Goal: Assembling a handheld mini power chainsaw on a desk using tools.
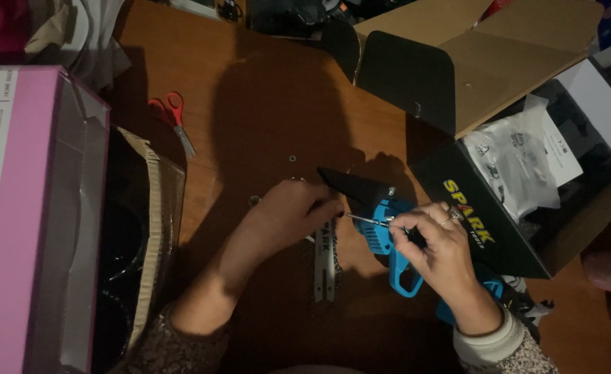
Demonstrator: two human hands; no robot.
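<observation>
While lying on the worktop [264,104], blue saw [381,232] under both hands | left hand [288,215] clamped on its black guard [354,185] | right hand [433,246] pinching screwdriver [367,220] | scissors [174,119] well apart.

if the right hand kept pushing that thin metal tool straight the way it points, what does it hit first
Likely the left hand: the right hand aims the thin metal tool leftward across the blue saw body, its tip right by the left fingertips, though depth is unclear.
</observation>
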